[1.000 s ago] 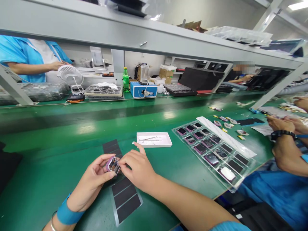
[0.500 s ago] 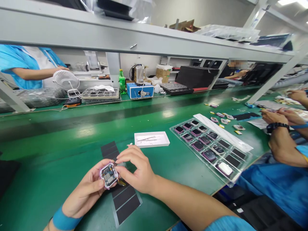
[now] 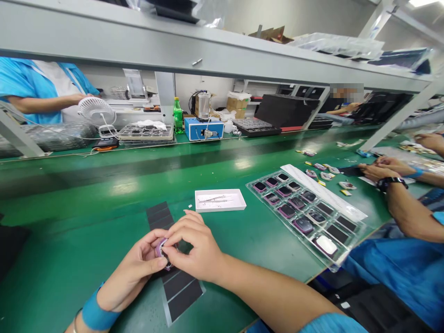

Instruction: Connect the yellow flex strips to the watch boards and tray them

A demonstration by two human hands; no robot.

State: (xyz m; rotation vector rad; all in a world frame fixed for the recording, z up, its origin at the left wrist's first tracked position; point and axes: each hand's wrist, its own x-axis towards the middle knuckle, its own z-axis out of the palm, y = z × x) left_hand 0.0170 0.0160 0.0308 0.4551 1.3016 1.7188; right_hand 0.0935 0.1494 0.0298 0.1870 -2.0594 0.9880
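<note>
My left hand (image 3: 133,261) cradles a small purple-rimmed watch-like device (image 3: 162,247), and the fingers of my right hand (image 3: 196,245) pinch it from the other side. Most of the device is hidden by my fingers, so its exposed circuit board does not show. Both hands rest just above a strip of black rectangular pads (image 3: 178,289) on the green bench (image 3: 104,194). Beyond my right fingertips stands a white box lid (image 3: 219,200) holding metal tweezers (image 3: 215,200).
To the right lies a transparent tray (image 3: 305,210) of purple-rimmed devices, with small parts scattered past it. A co-worker's hands (image 3: 385,171) work at the right. A shelf spans overhead, above a fan, green bottle and blue box.
My hands have closed together around the device, which was showing its circuit board and now is mostly covered. The co-worker's hands have moved slightly toward the right.
</note>
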